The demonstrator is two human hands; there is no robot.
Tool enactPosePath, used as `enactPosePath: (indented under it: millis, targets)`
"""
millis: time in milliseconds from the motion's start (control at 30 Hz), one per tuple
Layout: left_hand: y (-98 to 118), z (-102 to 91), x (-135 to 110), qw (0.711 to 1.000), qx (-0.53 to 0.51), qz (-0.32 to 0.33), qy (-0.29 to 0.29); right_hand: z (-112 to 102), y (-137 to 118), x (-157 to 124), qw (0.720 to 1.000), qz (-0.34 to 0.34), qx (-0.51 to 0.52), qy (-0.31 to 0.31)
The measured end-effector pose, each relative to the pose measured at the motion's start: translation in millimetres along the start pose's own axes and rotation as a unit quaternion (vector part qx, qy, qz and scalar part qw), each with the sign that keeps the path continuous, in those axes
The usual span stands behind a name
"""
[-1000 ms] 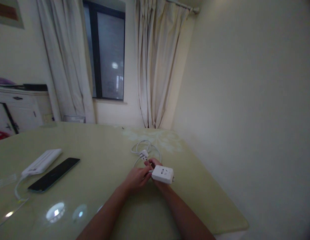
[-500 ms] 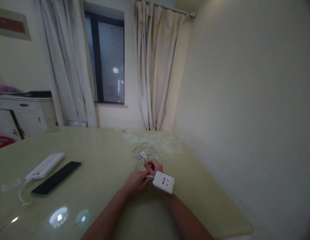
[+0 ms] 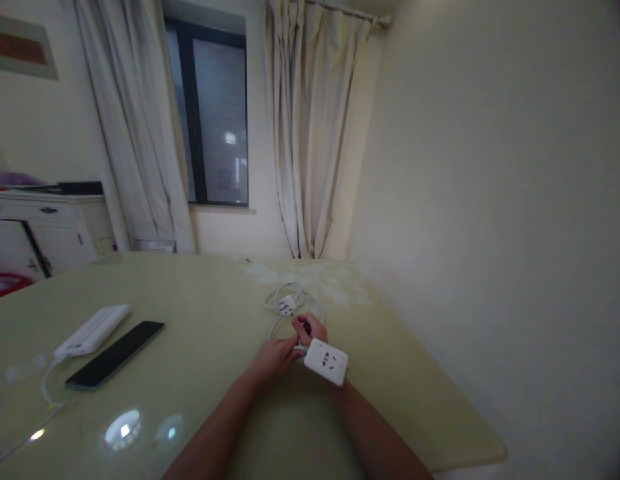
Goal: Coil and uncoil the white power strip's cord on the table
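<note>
A white socket block [image 3: 327,362] of an extension cord sits over my right wrist, its outlet holes facing up. My left hand [image 3: 276,355] is closed around the cord near the block's left end. Just beyond it, my right hand [image 3: 311,327] has its fingers curled and pinched together by the same cord; what lies between the fingertips is too small to make out. The white plug [image 3: 287,305] stands right past my right fingertips, prongs showing. Behind it, the grey-white cord [image 3: 317,301] lies in loose loops on the table.
On the left of the glossy greenish table [image 3: 190,300] lie a black phone [image 3: 116,355] and a white power bank [image 3: 93,331] with a cable [image 3: 47,382] attached. A wall [image 3: 490,233] runs along the right side. Curtains [image 3: 317,133] and a window [image 3: 221,120] are behind.
Both hands have shifted very slightly, and the plug has turned a little and moved up and right. The hold on the cord looks the same.
</note>
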State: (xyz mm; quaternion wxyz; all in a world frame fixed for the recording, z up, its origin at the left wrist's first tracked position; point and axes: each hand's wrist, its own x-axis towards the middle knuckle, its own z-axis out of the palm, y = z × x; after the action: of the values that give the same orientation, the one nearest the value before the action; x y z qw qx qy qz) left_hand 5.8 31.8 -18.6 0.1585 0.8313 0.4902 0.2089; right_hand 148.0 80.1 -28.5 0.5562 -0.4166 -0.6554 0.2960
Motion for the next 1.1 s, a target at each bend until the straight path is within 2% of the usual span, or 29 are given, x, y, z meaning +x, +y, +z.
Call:
enactPosePath:
  millis: [267,400,567,633,733,900,1000,1100]
  targets:
    - [0.0,-1.8,-5.4,0.985,-0.129,0.056,0.095,1.7,-0.2,-0.3,0.999,0.004,0.032,0.016]
    - [2.1,-5.3,-8.0,0.979,-0.163,0.044,0.116,-0.5,-4.9,-1.4,0.998,-0.015,0.063,0.002]
    - [1.7,-9.1,-6.7,0.967,-0.206,0.018,0.151,0.9,-15.6,-4.1,0.985,-0.008,0.156,-0.075]
    - [-0.1,-10.0,-4.7,0.961,-0.222,-0.007,0.166,1.1,-19.1,-4.6,0.981,-0.019,0.178,-0.068]
    - [-1.6,-9.9,-2.8,0.948,-0.266,-0.031,0.173,0.1,-23.3,-5.5,0.981,-0.034,0.185,-0.045]
    - [1.0,-5.7,-3.6,0.914,-0.370,-0.030,0.162,-1.8,-33.5,-8.4,0.957,0.019,0.273,-0.092]
    - [-0.3,-2.8,-2.3,0.889,-0.422,-0.034,0.175,-4.6,-42.1,-9.9,0.949,0.005,0.296,-0.111]
    - [-2.5,-3.4,-0.3,0.877,-0.434,-0.059,0.196,-7.5,-48.2,-11.3,0.944,-0.006,0.298,-0.140]
